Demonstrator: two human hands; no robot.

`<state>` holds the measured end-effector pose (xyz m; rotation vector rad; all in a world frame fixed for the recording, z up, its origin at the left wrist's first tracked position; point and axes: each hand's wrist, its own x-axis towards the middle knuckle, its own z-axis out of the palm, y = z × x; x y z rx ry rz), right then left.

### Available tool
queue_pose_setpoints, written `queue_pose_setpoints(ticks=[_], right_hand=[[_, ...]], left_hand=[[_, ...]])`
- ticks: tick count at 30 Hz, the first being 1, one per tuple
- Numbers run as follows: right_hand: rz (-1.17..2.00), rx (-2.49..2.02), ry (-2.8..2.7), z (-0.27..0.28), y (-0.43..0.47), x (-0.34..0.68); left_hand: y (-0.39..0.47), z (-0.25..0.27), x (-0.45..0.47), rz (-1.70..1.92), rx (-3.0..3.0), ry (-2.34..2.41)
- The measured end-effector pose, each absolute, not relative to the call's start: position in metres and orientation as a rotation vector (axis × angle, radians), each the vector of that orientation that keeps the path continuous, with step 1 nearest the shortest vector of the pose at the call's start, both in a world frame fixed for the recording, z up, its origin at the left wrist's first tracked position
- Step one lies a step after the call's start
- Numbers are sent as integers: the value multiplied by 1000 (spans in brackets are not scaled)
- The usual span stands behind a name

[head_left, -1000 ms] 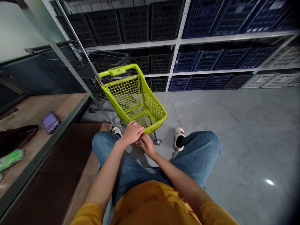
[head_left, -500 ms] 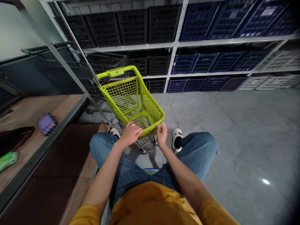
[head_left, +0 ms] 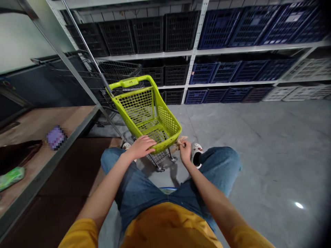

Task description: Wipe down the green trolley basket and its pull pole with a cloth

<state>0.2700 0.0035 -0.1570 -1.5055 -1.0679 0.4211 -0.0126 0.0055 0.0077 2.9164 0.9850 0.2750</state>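
Note:
A lime-green shopping cart (head_left: pixel 165 121) with a grid-walled plastic basket stands between my knees, its front end towards me. My left hand (head_left: pixel 142 147) grips the left part of its near rim, fingers over the edge and thumb along the outside. Just right of the basket's near corner, my right hand (head_left: pixel 185 151) is closed on a crumpled beige cloth (head_left: pixel 182 140), part of which sticks out beyond the fingers. The cloth appears slightly apart from the basket. Inside, the basket holds nothing that I can see.
Shelves of black crates (head_left: pixel 181 31) and blue crates (head_left: pixel 219 27) line the far side. At left is a metal-framed wooden bench (head_left: pixel 69 115) bearing a blurred purple item (head_left: pixel 56 137) and a green packet (head_left: pixel 12 178). Dark wire carts (head_left: pixel 119 67) stand behind the green one.
My right hand has moved a little right, away from the basket corner, and more of the cloth shows. My left hand stays on the rim. The view has shifted slightly.

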Motion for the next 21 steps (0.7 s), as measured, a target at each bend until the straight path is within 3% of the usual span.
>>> queue_pose_setpoints(ticks=[3, 8, 14, 21], right_hand=[[451, -1464, -1088, -159, 17, 268], [560, -1306, -1170, -177, -8, 183], [861, -1112, -1379, -185, -48, 101], [787, -1441, -965, -171, -13, 185]], left_hand=[[6, 5, -18, 336, 2908, 1041], [6, -7, -19, 451, 2856, 1093], [10, -7, -15, 479, 2792, 1102], [15, -9, -16, 492, 2750, 1085]])
